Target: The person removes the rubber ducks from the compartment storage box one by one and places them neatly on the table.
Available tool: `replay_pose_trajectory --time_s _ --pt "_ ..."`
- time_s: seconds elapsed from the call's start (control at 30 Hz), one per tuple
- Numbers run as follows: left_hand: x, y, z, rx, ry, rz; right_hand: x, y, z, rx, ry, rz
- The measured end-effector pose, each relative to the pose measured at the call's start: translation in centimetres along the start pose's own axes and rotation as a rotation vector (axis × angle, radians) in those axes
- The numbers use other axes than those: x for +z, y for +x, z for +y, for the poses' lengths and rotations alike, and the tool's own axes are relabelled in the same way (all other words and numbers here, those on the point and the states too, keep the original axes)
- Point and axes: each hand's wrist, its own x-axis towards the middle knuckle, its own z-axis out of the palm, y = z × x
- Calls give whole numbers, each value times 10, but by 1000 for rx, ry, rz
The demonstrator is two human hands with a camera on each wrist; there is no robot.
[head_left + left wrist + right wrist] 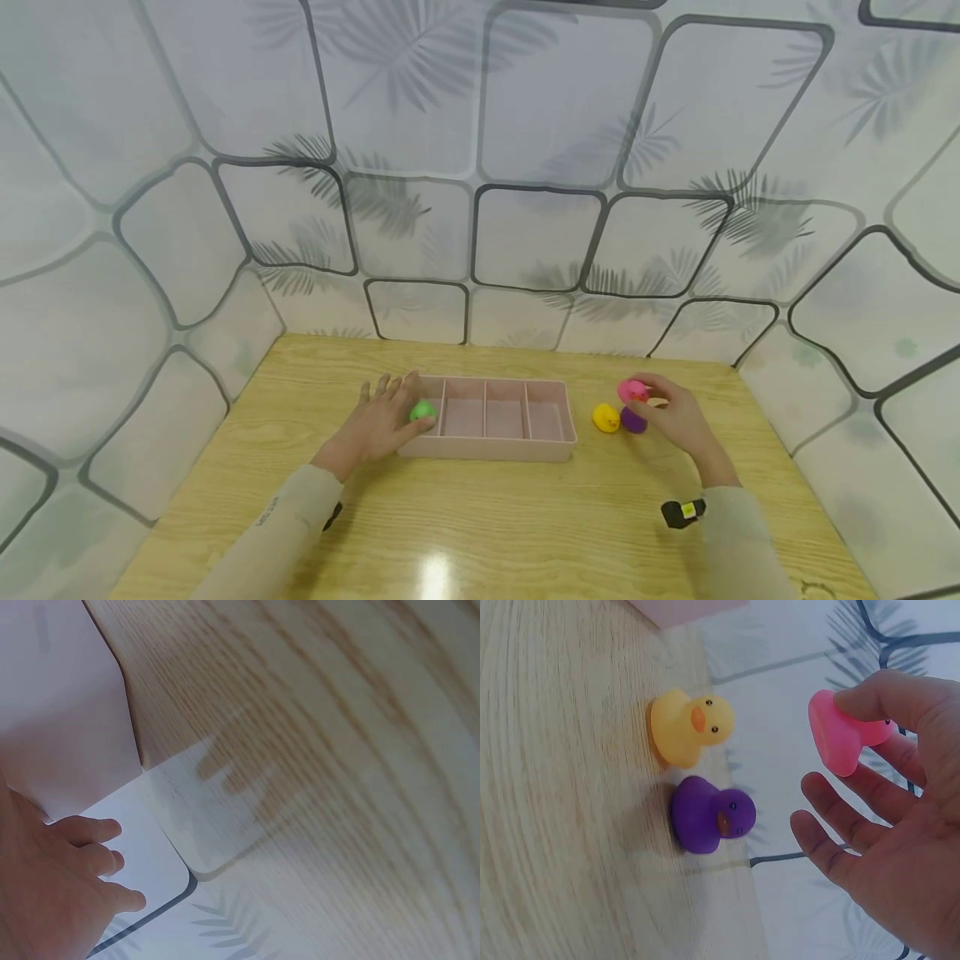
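Note:
A pink rubber duck [838, 735] is pinched between the thumb and fingers of my right hand [681, 419], raised off the table in the right wrist view. Below it, a yellow rubber duck [681, 729] and a purple rubber duck [705, 816] stand side by side on the table. My left hand [382, 417] lies with spread fingers at the left end of a pink divided box [487, 450]. Inside the leftmost compartment sits a green rubber duck [423, 410], partly covered by that hand. The other compartments hold nothing.
The box stands on a wood-grain table [480, 517], left of the ducks. A patterned wall covering [540, 242] rises behind the table and along both sides. Each wrist wears a dark strap, with a small black device [681, 513] on the right one.

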Motion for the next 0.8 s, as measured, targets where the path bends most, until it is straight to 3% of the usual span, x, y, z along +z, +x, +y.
replay_pose_trajectory --time_s 0.37,0.8 --pt "1 0 -2 -2 0 2 -17 -8 15 27 -48 20" --pt "2 1 -3 1 13 1 -25 -15 31 72 -27 22"
